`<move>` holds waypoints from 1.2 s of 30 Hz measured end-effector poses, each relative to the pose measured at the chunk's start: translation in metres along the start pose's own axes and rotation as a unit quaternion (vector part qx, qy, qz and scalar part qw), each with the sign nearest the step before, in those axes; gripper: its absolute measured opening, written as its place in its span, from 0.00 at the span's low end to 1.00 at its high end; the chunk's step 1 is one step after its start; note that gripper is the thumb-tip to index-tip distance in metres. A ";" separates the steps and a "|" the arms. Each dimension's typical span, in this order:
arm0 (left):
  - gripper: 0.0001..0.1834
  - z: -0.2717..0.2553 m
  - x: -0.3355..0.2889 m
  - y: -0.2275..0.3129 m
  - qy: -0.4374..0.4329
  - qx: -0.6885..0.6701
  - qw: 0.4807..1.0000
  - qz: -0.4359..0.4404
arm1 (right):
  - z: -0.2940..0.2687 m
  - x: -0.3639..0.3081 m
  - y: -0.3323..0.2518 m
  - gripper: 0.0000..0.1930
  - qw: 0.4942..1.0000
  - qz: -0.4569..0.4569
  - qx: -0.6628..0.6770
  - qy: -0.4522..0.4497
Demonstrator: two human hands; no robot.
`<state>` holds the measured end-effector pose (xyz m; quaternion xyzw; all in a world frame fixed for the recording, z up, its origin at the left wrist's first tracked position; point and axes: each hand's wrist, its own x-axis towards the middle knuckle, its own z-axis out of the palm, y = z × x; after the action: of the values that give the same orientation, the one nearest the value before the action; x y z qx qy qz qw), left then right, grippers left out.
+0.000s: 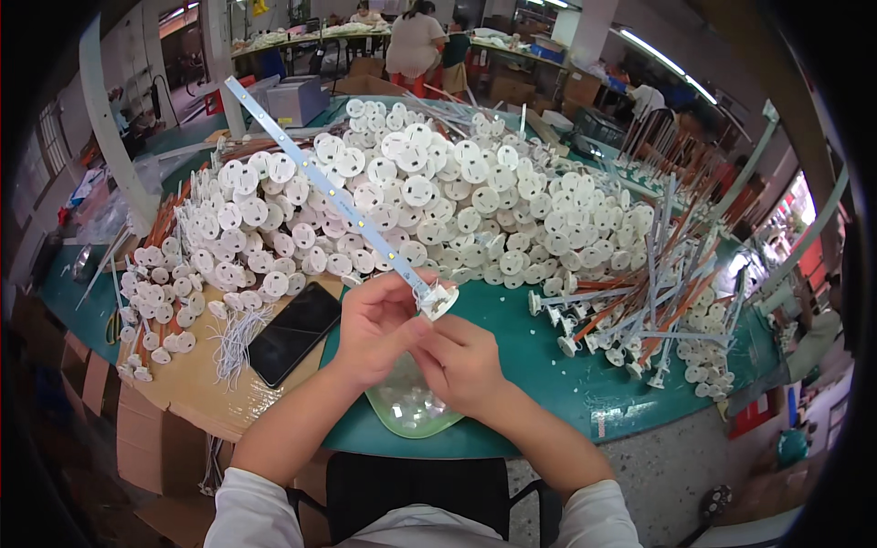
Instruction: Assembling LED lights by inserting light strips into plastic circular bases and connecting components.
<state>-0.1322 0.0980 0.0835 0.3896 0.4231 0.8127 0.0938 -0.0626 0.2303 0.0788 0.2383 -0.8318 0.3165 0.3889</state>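
Observation:
A long thin white strip [320,178] with small yellow dots rises from my hands toward the upper left. At its near end sits a round white plastic cap [438,300]. My left hand [376,327] is closed on the strip just below the cap. My right hand [459,361] is closed too, its fingers touching the cap and the left hand's fingertips. Under both hands lies a pale green tray [406,416] with small clear parts in it.
A large heap of round white caps [411,205] covers the green table [548,365]. Finished strips with caps [639,292] pile at the right. A black phone [294,332] and white wire bundles [236,340] lie on cardboard [183,384] at the left. People work at far tables.

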 end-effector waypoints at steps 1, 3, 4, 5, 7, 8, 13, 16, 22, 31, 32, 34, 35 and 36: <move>0.27 -0.001 -0.002 -0.001 -0.006 -0.006 1.000 0.008 | 0.000 -0.001 -0.001 0.08 1.000 -0.004 0.000 0.002; 0.26 0.001 -0.003 -0.002 -0.011 0.009 1.000 0.009 | -0.002 -0.004 -0.003 0.08 0.999 -0.004 -0.033 -0.020; 0.26 0.000 -0.005 -0.004 -0.013 0.023 1.000 0.005 | -0.004 -0.003 -0.003 0.08 0.999 -0.006 -0.030 -0.018; 0.26 -0.001 -0.005 -0.004 -0.016 -0.001 1.000 -0.011 | -0.007 -0.002 -0.005 0.08 0.999 -0.014 -0.031 -0.003; 0.26 0.001 -0.004 -0.001 0.000 -0.013 1.000 -0.023 | -0.013 -0.001 -0.005 0.07 0.999 -0.020 -0.027 0.014; 0.27 0.001 -0.004 0.000 0.016 -0.030 0.999 -0.036 | -0.018 0.001 -0.003 0.08 0.998 -0.019 -0.038 0.040; 0.24 0.000 0.000 -0.002 0.023 -0.017 0.996 -0.080 | -0.032 0.006 0.006 0.06 0.993 0.005 -0.082 0.090; 0.22 -0.001 0.004 -0.008 -0.010 -0.015 0.994 -0.107 | -0.033 0.010 0.012 0.07 0.990 -0.026 -0.088 0.108; 0.23 0.002 0.002 -0.010 -0.017 -0.087 0.990 -0.108 | -0.032 0.009 0.013 0.08 0.989 -0.033 -0.088 0.111; 0.25 0.004 -0.001 -0.014 0.026 -0.115 0.979 -0.165 | -0.030 0.003 0.018 0.08 0.985 -0.054 -0.135 0.091; 0.25 0.005 -0.001 -0.015 0.030 -0.115 0.979 -0.165 | -0.029 0.003 0.020 0.09 0.982 -0.070 -0.144 0.096; 0.24 0.008 -0.001 -0.017 0.025 -0.113 0.981 -0.154 | -0.029 0.003 0.023 0.09 0.980 -0.083 -0.154 0.099; 0.24 0.010 -0.001 -0.019 0.022 -0.111 0.984 -0.140 | -0.030 0.003 0.023 0.09 0.980 -0.084 -0.157 0.090; 0.24 0.009 -0.002 -0.020 0.021 -0.116 0.983 -0.142 | -0.030 0.003 0.023 0.09 0.980 -0.085 -0.161 0.079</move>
<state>-0.1278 0.1153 0.0704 0.2949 0.3791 0.8424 0.2443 -0.0642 0.2668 0.0883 0.2166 -0.8149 0.1623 0.5125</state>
